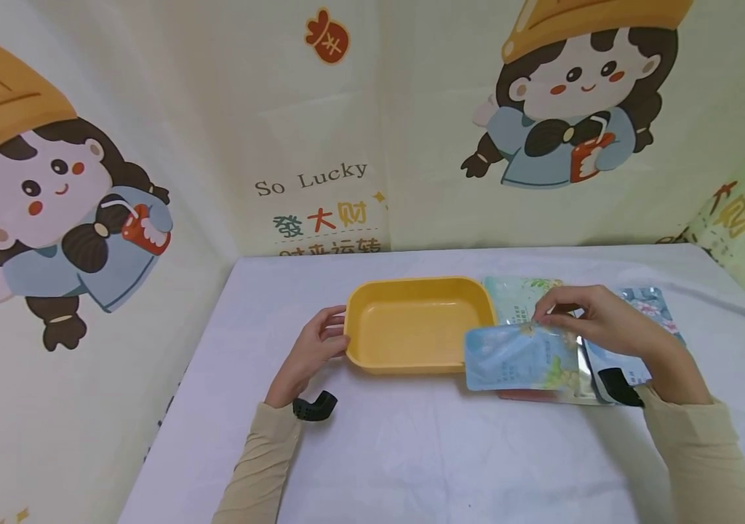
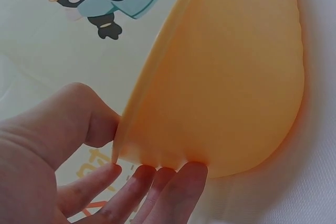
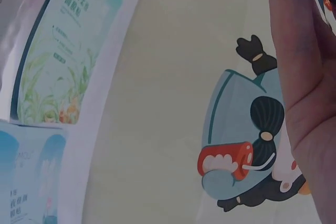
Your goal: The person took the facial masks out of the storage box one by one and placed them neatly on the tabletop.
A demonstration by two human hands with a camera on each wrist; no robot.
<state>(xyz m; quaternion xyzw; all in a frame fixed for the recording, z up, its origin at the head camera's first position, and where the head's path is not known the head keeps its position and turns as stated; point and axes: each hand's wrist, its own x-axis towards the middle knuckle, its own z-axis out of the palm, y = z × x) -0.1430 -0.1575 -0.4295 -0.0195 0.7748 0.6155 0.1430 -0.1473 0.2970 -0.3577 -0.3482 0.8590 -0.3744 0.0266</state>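
Note:
A shallow yellow plastic tray point(image 1: 421, 327) sits on the table. My left hand point(image 1: 310, 349) holds its left end; in the left wrist view the thumb point(image 2: 100, 121) is at the rim and the fingertips touch the outer wall. My right hand point(image 1: 602, 320) pinches the top edge of a light blue face mask packet point(image 1: 516, 358), whose left part overlaps the tray's right front corner. Behind it lies a green packet point(image 1: 516, 291), partly covered. The right wrist view has my right hand point(image 3: 310, 93) along its right edge, with the pinch out of sight.
More packets lie at the right of the tray, among them a blue floral one point(image 1: 650, 302) under the right wrist. A white cloth point(image 1: 438, 451) covers the table. A cartoon-printed curtain point(image 1: 425, 145) hangs behind. Black wrist pieces point(image 1: 316, 406) sit below both hands.

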